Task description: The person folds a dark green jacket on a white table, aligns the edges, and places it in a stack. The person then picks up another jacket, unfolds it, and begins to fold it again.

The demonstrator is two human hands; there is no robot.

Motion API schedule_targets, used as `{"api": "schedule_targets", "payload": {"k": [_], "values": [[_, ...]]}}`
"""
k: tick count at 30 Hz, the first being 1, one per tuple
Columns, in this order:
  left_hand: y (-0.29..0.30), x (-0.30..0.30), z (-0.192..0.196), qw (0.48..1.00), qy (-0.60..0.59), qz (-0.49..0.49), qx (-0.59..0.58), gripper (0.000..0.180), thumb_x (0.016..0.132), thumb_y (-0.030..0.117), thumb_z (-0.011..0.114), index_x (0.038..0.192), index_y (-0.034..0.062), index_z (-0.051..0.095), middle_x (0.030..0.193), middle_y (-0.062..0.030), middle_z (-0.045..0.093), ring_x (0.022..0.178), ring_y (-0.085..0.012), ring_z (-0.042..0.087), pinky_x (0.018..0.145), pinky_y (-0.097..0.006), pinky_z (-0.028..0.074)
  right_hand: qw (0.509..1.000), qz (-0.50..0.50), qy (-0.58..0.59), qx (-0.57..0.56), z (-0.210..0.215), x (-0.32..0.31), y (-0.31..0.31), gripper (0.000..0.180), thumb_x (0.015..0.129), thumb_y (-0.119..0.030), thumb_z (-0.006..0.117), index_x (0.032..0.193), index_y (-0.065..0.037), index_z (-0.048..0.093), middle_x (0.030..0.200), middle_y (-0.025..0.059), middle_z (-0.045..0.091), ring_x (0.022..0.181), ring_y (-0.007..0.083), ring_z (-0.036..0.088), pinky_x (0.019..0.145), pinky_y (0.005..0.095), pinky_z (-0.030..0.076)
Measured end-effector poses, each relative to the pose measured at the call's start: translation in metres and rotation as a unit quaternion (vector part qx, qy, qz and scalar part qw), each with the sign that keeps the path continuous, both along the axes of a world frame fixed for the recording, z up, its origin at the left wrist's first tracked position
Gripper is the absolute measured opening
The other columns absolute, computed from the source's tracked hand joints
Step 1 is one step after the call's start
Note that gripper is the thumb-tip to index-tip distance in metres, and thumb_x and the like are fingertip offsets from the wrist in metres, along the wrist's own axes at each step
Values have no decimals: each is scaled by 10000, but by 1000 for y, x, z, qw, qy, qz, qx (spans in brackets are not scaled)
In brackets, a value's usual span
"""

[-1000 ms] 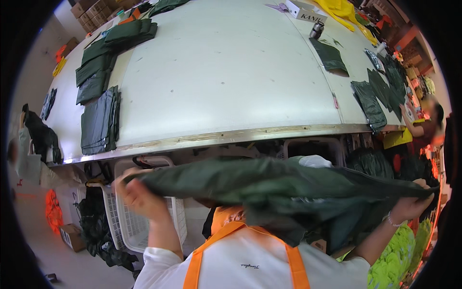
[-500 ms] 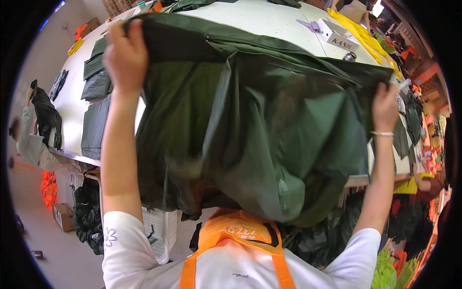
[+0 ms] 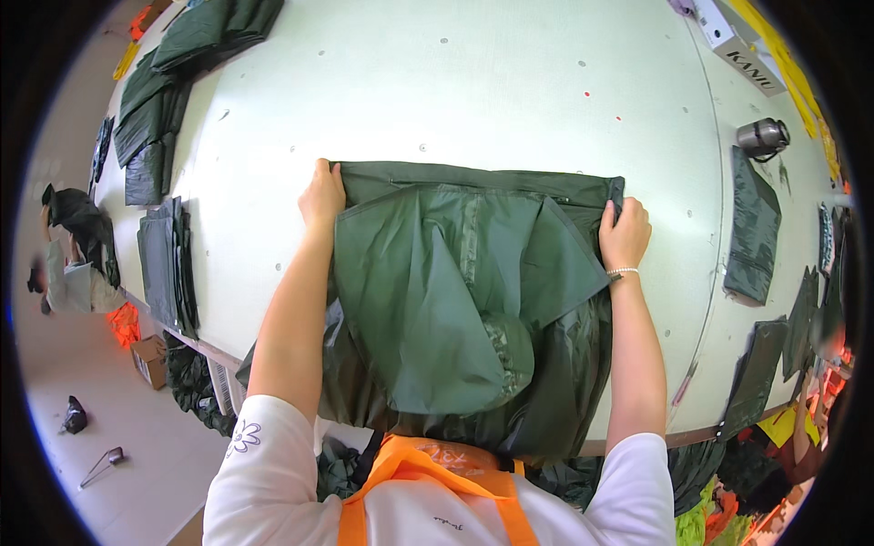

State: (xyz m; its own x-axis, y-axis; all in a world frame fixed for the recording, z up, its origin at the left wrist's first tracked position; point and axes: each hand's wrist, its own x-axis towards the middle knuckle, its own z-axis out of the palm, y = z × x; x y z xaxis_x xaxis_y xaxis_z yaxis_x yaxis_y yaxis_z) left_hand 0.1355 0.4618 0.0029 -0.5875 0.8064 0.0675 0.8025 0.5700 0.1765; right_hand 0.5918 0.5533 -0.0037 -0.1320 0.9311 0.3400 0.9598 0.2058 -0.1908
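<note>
A dark green raincoat [image 3: 419,264] with a hood lies over the near edge of the white table [image 3: 510,109], its lower part hanging toward me. Its far edge is folded into a straight band. My left hand [image 3: 324,195] grips the left end of that band, fingers closed round the cloth. At the right end, my right hand [image 3: 626,233] pinches the corner, fingers curled over the fabric. The hood [image 3: 437,318] droops between my arms, with a paler seam strip down its middle. The fingertips under the cloth are hidden.
Folded dark green garments [image 3: 168,264] lie in stacks on the left; another folded piece [image 3: 752,227] lies on the right by a metal flask [image 3: 763,136]. A white box [image 3: 742,50] stands at the far right. Another person [image 3: 73,273] handles dark cloth beyond the left edge.
Both my hands have come down and closer together, bringing the raised raincoat onto the table. The hood now shows on top. The view has tilted further down.
</note>
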Motion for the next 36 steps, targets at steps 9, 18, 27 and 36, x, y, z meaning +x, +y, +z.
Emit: {"api": "schedule_targets", "payload": {"k": [9, 18, 27, 36], "values": [[17, -46, -13, 977, -205, 3, 58, 352, 870, 393, 592, 1008, 70, 578, 869, -110, 650, 746, -243, 619, 642, -365, 476, 936, -46, 336, -96, 38, 21, -31, 321, 907, -270, 594, 1072, 2, 549, 969, 91, 601, 878, 160, 562, 755, 304, 449], [-182, 81, 157, 807, -360, -176, -435, 609, 748, 600, 633, 698, -5, 683, 571, -117, 627, 548, -207, 634, 606, -335, 516, 687, -136, 541, -466, 97, -37, -303, 263, 969, -185, 473, 1067, 27, 594, 871, 103, 664, 697, 156, 657, 605, 242, 515], [-267, 145, 77, 587, -805, 54, 64, 290, 917, 69, 536, 1181, -48, 514, 1139, -133, 615, 1068, -232, 584, 951, -352, 441, 761, -23, 551, -342, 63, -104, -306, 311, 895, -218, 602, 1129, -27, 526, 1056, 76, 559, 862, 134, 544, 739, 284, 465], [-249, 205, 134, 57, -959, 241, 136, 314, 937, 304, 503, 1110, 50, 570, 1063, -79, 649, 905, -227, 647, 736, -377, 554, 285, -61, 856, -426, 131, -111, -260, 581, 853, -369, 649, 1298, -52, 451, 1254, 122, 519, 1123, 234, 503, 978, 394, 390]]}}
